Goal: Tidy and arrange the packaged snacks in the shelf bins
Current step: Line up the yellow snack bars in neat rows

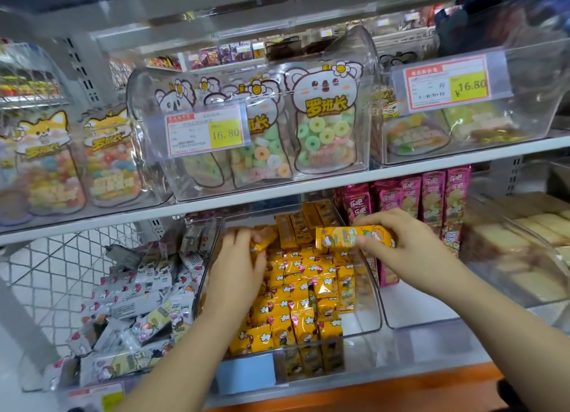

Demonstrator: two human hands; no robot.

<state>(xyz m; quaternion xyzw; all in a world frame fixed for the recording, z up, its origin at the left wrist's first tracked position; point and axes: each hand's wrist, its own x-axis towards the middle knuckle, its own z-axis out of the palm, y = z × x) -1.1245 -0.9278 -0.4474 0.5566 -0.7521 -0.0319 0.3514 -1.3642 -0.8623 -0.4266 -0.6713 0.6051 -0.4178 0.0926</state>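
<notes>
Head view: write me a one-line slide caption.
Right hand holds a yellow snack packet over a clear bin of yellow packets while the left hand grips another packet inside.

Bright, even store light, hardly any shadows; soft glare streaks the clear bins [530,72] (strongest top right). The wide-angle lens bows the shelf [462,158]; left and right margins blur.

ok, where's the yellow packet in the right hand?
Head view, centre-right: right hand pinches the yellow packet over the clear bin of yellow snacks, just left of the pink packs.
</notes>
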